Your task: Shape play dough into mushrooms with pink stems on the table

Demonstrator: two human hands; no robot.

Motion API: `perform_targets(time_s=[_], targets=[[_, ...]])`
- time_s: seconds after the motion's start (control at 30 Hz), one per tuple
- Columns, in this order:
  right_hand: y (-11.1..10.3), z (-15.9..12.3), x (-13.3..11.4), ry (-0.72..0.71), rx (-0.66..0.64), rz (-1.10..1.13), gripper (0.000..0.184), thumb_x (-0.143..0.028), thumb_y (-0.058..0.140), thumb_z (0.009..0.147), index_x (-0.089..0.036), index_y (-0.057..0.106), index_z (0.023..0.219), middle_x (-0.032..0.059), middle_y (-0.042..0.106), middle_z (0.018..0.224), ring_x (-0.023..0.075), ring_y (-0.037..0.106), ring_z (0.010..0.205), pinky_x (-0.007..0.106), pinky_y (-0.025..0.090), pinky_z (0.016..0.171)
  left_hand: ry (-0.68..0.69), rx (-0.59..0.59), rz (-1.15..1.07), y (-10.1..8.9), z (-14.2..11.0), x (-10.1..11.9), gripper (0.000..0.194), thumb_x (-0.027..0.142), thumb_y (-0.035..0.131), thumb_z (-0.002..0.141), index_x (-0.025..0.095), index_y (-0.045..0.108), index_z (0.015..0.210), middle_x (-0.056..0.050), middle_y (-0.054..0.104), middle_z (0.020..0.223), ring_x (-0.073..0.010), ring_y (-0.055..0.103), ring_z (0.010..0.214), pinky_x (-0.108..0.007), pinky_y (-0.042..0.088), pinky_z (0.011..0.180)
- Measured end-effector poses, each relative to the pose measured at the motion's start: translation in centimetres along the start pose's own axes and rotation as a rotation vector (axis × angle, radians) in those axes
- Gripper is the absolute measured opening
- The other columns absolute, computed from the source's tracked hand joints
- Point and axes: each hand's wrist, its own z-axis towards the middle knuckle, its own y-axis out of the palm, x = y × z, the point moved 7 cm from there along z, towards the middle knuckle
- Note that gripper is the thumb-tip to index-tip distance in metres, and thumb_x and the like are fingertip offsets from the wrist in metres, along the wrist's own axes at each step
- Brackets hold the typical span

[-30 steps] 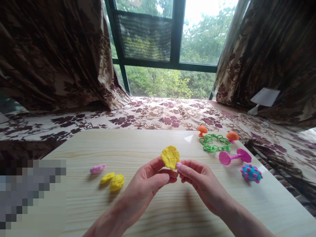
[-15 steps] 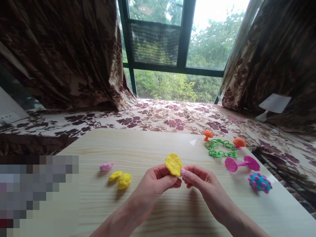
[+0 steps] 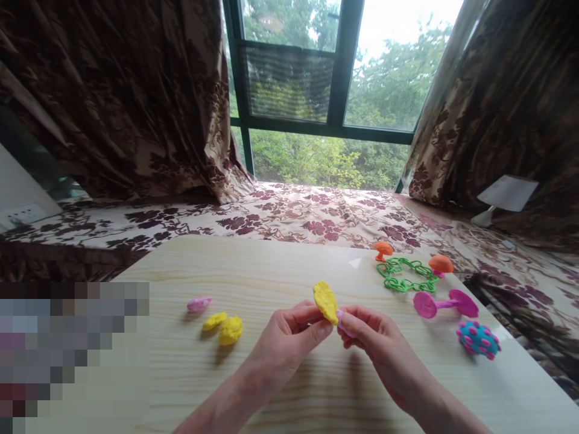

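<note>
Over the table, my left hand (image 3: 296,334) pinches a flattened yellow clay disc (image 3: 325,302) between thumb and fingers; the disc is turned partly edge-on. My right hand (image 3: 371,337) is closed on a small pale pink piece of clay (image 3: 342,322), mostly covered by the thumb and fingers. This piece meets the disc's lower right edge; whether the two are stuck together I cannot tell. To the left lie a yellow clay lump (image 3: 230,331), a smaller flat yellow clay piece (image 3: 214,321) and a pink clay piece (image 3: 199,304).
On the table's (image 3: 271,259) right side sit a green clay chain (image 3: 402,283), two orange-capped mushroom shapes (image 3: 383,249), a magenta dumbbell shape (image 3: 446,304) and a blue lump with pink dots (image 3: 478,339). A white lamp (image 3: 509,193) stands beyond. Pixelation hides the lower left.
The yellow disc has turned from facing me to nearly edge-on. My left thumb has come up against its lower edge. The whole view has shifted, moving the scene rightward.
</note>
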Motion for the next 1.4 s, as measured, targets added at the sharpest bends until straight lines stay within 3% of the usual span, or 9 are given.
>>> perform_targets(time_s=[0.3,0.5,0.6,0.73,0.9,1.03,1.13,1.3,1.4], targets=[[0.1,-0.1,-0.5,-0.117,0.109,-0.033,0.021,-0.036,0.056,0.083,-0.015,0.062,0.085,0.0019,0.06,0.074,0.0146,0.053,0.072,0.027,0.041,0.069,-0.039,0.122,-0.037,-0.1,-0.1,-1.9,0.025,0.029,0.051,0.084,0.022,0.067,0.102,-0.004,0.066,0.089,-0.0151,0.053,0.087,-0.031,0.038,0.089],[-0.8,-0.1,-1.1,-0.307,0.307,-0.32,0.015,-0.033,0.06,0.079,-0.019,0.063,0.078,0.0009,0.055,0.076,0.0147,0.05,0.072,0.028,0.04,0.069,-0.04,0.082,-0.215,1.1,-0.1,-2.0,0.028,0.024,0.053,0.083,0.02,0.062,0.11,-0.006,0.064,0.106,-0.0183,0.053,0.099,-0.034,0.037,0.093],[-0.4,-0.2,-1.0,-0.312,0.252,-0.349,0.013,-0.032,0.06,0.079,-0.02,0.065,0.083,-0.0008,0.052,0.07,0.014,0.048,0.069,0.027,0.04,0.068,-0.051,0.121,-0.333,0.5,0.0,-2.2,0.023,0.025,0.051,0.084,0.016,0.066,0.099,-0.008,0.066,0.099,-0.0185,0.056,0.097,-0.035,0.036,0.094],[0.5,-0.2,-0.4,-0.251,0.129,-0.245,0.018,-0.032,0.058,0.081,-0.02,0.065,0.093,0.0018,0.06,0.078,0.0165,0.054,0.075,0.029,0.043,0.071,-0.063,0.154,-0.396,-0.3,-0.1,-2.5,0.022,0.026,0.049,0.085,0.013,0.066,0.088,-0.009,0.067,0.092,-0.0183,0.058,0.091,-0.036,0.039,0.091],[0.5,-0.4,-0.6,-0.274,0.152,-0.34,0.015,-0.03,0.059,0.08,-0.017,0.064,0.087,0.0027,0.062,0.073,0.0162,0.056,0.069,0.028,0.044,0.067,-0.091,0.114,-0.319,0.0,-0.1,-2.3,0.018,0.025,0.053,0.083,0.014,0.064,0.093,-0.005,0.065,0.085,-0.0141,0.056,0.084,-0.032,0.04,0.088],[-0.9,-0.3,-1.1,-0.289,0.199,-0.378,0.017,-0.03,0.056,0.082,-0.018,0.063,0.092,0.0029,0.062,0.08,0.0165,0.056,0.075,0.028,0.044,0.071,-0.108,0.134,-0.164,-0.5,-0.2,-2.2,0.022,0.03,0.053,0.082,0.013,0.06,0.07,-0.003,0.06,0.073,-0.012,0.053,0.071,-0.029,0.042,0.076],[-1.8,-0.1,-1.8,-0.267,0.197,-0.376,0.021,-0.034,0.052,0.085,-0.019,0.061,0.098,0.0033,0.06,0.09,0.0174,0.055,0.084,0.028,0.042,0.075,-0.149,0.036,-0.072,0.0,-0.3,-2.4,0.03,0.032,0.051,0.082,0.013,0.053,0.059,-0.003,0.058,0.066,-0.0117,0.05,0.061,-0.028,0.04,0.063],[-0.4,0.0,-1.6,-0.138,-0.045,-0.277,0.03,-0.036,0.044,0.089,-0.014,0.064,0.082,0.0019,0.057,0.076,0.0161,0.054,0.075,0.026,0.042,0.069,-0.234,-0.077,-0.043,1.0,-0.7,-2.8,0.024,0.028,0.051,0.081,0.013,0.054,0.063,-0.001,0.053,0.06,-0.0112,0.047,0.057,-0.027,0.038,0.058],[-0.7,-0.1,-1.7,-0.148,0.002,-0.236,0.03,-0.036,0.045,0.089,-0.015,0.064,0.082,0.0002,0.057,0.071,0.0138,0.051,0.071,0.023,0.04,0.067,-0.274,-0.086,-0.126,1.0,-0.9,-2.6,0.02,0.027,0.052,0.08,0.013,0.055,0.065,-0.003,0.056,0.069,-0.0123,0.049,0.064,-0.03,0.04,0.066]])
